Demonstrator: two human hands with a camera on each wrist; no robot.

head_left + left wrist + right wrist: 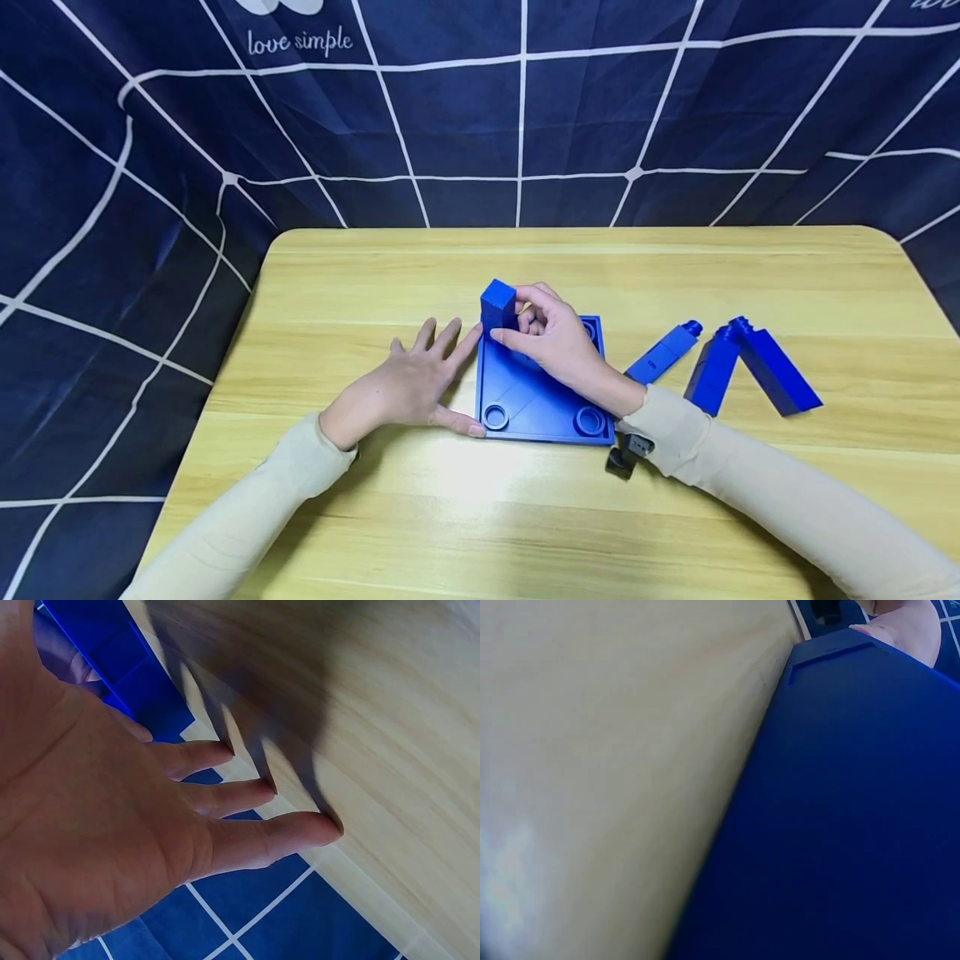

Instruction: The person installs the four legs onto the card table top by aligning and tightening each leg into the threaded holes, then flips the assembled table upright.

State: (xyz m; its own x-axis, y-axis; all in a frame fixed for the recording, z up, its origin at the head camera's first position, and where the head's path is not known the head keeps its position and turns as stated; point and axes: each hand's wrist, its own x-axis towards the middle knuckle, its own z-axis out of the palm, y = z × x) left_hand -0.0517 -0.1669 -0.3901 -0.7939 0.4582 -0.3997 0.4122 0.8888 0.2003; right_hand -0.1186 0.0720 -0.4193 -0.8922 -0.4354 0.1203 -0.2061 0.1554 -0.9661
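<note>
Head view showed a blue, square-sided plastic post (497,305) upright at the far left corner of a flat, rimmed blue plastic plate (528,396), its foot hidden. The right hand's (553,332) grip pinched the post between thumb and fingers. The left hand (412,379) lay with fingers straight and spread, its grip holding nothing — thumb and index finger at the plate's left edge. Doing this well seemed to call for a plumb post, light turning pressure and a firmly braced plate — any tilt might cross a thread. Round blue sockets (590,421) marked the other corners. Rightward, three blue square posts with threaded ends (663,352) lay on the pale wood-grain surface (405,271).
</note>
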